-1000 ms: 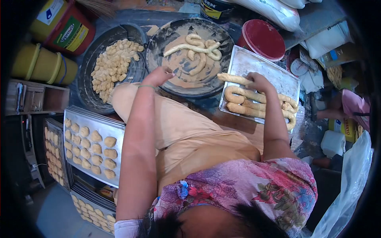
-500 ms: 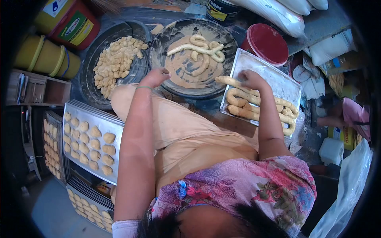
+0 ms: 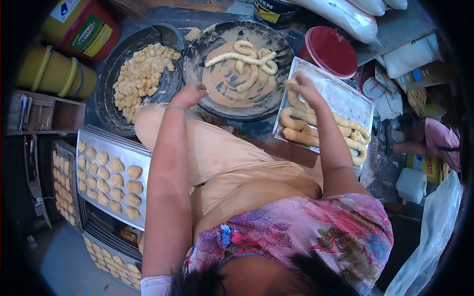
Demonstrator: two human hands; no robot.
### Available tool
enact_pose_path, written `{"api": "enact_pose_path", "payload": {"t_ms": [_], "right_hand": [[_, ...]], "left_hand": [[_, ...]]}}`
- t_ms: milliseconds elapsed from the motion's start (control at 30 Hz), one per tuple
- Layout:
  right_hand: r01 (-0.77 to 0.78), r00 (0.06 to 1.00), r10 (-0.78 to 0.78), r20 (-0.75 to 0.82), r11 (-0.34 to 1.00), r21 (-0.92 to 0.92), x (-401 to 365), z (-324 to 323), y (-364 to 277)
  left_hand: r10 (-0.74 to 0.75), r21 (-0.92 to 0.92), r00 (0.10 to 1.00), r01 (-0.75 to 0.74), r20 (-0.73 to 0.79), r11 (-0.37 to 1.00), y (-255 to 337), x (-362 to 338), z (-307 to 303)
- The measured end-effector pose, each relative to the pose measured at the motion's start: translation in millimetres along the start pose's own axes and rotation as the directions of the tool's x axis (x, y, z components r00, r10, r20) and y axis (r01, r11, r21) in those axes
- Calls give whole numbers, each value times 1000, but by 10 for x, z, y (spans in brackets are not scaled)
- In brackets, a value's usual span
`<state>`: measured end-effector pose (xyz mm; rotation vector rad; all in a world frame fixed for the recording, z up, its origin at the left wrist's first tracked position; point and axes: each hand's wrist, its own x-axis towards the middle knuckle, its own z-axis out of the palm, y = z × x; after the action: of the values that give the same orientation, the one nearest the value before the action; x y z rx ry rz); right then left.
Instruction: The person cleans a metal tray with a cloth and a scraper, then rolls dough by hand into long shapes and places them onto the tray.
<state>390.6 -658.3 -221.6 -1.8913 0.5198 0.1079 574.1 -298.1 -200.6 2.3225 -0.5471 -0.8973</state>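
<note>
My right hand [image 3: 305,90] is closed on the end of a long dough rope [image 3: 296,102] at the left side of a metal tray [image 3: 363,91]. Other thick dough ropes [image 3: 301,137] lie folded back and forth on that tray, partly hidden by my right forearm. My left hand [image 3: 190,94] hovers by the near rim of a black basin [image 3: 237,114], fingers loosely bent and apart, with nothing visible in them. Inside the basin, several dough ropes [image 3: 242,60] lie crossed and looped on a bed of tan powder [image 3: 217,79].
Left of it, a second black basin [image 3: 170,89] holds many small dough pieces [image 3: 140,74]. Trays of dough balls [image 3: 103,172] are stacked at my left. A red lidded bucket [image 3: 331,52] stands behind the metal tray. Another person's arm [image 3: 412,148] shows at far right.
My right hand has moved slightly up and left, lifting and bending the end of the dough rope. My left hand has barely shifted.
</note>
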Motion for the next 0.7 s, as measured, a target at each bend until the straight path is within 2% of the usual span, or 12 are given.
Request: {"api": "enact_pose_path", "payload": {"t_ms": [67,100,133,167,267,367,467,500,600,667,700], "right_hand": [[115,981,-74,-180,967,227,-139,-266,163],[87,977,-105,-187,991,-105,-151,-417,328],[48,973,-137,-183,904,-425,-135,-546,566],[2,971,-167,-168,716,-698,-118,-611,682],[17,957,-160,-242,863,-505,-398,-495,284],[33,999,-45,-30,949,-314,-373,-410,191],[137,984,-97,152,950,-279,-298,-348,166],[161,980,-105,170,918,-361,-317,-332,32],[393,918,-391,70,871,-294,-230,-196,141],[115,980,-54,190,938,-328,-240,-270,16],[-28,963,121,241,934,-357,-259,-290,-53]], "left_hand": [[3,-1,1000,-3,0,1000,35,-7,-15],[7,-4,1000,-7,4,1000,46,-9,-16],[10,-8,1000,-10,7,1000,53,-7,-11],[27,15,1000,-27,-1,1000,64,-2,1],[45,40,999,-45,-3,998,52,31,16],[20,6,999,-20,29,1000,40,68,33],[12,26,1000,-12,4,1000,87,8,9],[17,31,1000,-17,-4,999,46,30,25],[32,31,999,-32,-10,999,-54,81,37],[17,6,1000,-17,2,1000,-85,75,36],[0,-14,1000,0,12,1000,-62,52,22]]}}
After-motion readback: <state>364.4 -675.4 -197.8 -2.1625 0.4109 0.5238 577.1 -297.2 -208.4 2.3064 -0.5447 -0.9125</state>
